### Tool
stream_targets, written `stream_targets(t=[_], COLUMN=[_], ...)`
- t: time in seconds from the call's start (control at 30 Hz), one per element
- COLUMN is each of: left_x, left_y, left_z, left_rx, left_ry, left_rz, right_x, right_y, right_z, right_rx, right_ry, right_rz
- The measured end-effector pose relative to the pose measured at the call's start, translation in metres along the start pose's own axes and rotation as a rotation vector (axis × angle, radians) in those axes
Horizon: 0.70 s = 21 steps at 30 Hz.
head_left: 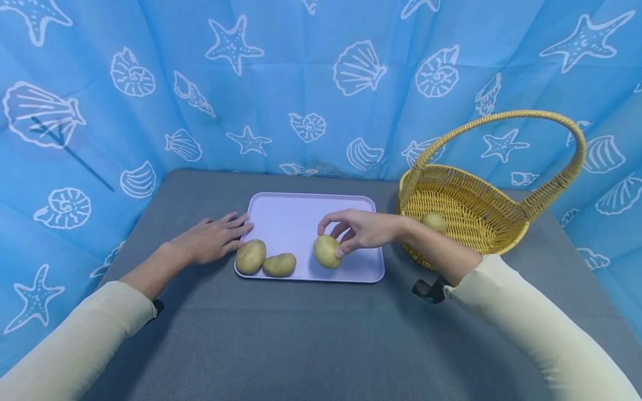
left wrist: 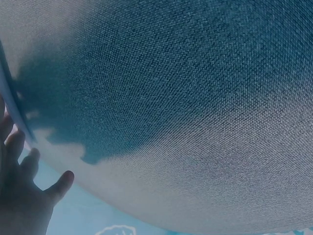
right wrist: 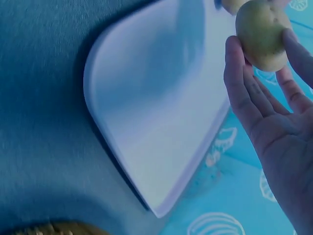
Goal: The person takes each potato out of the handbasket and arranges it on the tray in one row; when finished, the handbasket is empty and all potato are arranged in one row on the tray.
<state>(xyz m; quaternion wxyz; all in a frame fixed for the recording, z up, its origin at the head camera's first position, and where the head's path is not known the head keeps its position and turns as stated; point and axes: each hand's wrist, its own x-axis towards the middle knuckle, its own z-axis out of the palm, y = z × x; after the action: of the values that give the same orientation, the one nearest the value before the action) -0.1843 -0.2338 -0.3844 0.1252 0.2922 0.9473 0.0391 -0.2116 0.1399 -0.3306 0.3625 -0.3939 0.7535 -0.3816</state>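
My right hand grips a potato between thumb and fingers over the right half of a pale lilac tray. In the right wrist view the same potato shows between the fingertips, above the tray. My left hand lies with fingers spread, fingertips at the tray's left rim. Close by it, a larger potato and a smaller, lumpy potato sit side by side in the tray's near left corner. The left wrist view catches this hand only at its edge.
A yellow wicker basket with a tall arched handle stands right of the tray, holding a potato partly covered by my right forearm. Grey cloth covers the table. Behind hangs a blue curtain with white sea-shell prints.
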Motion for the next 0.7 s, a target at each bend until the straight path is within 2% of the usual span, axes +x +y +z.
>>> stream_targets(t=[0.17, 0.47, 0.7], left_x=[0.0, -0.002, -0.002], left_y=[0.001, 0.003, 0.003], left_z=[-0.002, -0.004, -0.004], left_rx=[0.0, 0.0, 0.002], left_ry=[0.001, -0.003, -0.005], left_rz=[0.003, 0.015, 0.011], right_x=[0.013, 0.034, 0.037], right_y=[0.006, 0.014, 0.014], right_z=[0.011, 0.03, 0.033], right_rx=[-0.012, -0.058, -0.053], right_ry=[0.022, 0.02, 0.044], right_rz=[0.012, 0.097, 0.095])
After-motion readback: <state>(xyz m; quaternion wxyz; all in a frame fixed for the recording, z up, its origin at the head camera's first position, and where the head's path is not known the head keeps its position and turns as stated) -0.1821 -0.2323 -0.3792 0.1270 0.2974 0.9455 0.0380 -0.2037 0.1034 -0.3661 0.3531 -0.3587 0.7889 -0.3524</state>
